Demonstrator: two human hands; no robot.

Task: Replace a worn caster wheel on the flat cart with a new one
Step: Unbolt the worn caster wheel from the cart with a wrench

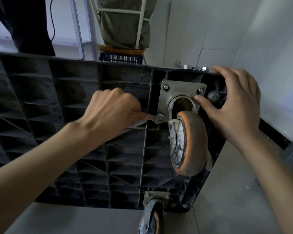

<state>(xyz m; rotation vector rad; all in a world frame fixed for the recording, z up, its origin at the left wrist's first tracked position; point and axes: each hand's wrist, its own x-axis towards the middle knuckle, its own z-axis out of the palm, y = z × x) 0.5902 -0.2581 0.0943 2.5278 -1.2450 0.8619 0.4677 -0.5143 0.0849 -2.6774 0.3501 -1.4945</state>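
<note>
- Gripping wrench [152, 118]: left hand [112, 112] clenched round handle; jaws apparently on plate bolt [161, 115].
- Right hand [233, 105] released, fingers spread over cart [57, 98] edge, thumb touching caster [188, 142] plate.

A pale tiled floor [227, 191] carries the flat cart [66, 98], tipped up on its edge with the ribbed black underside facing the camera. Three loose nuts [195, 67] sit in a row on the cart's upturned top edge.
</note>
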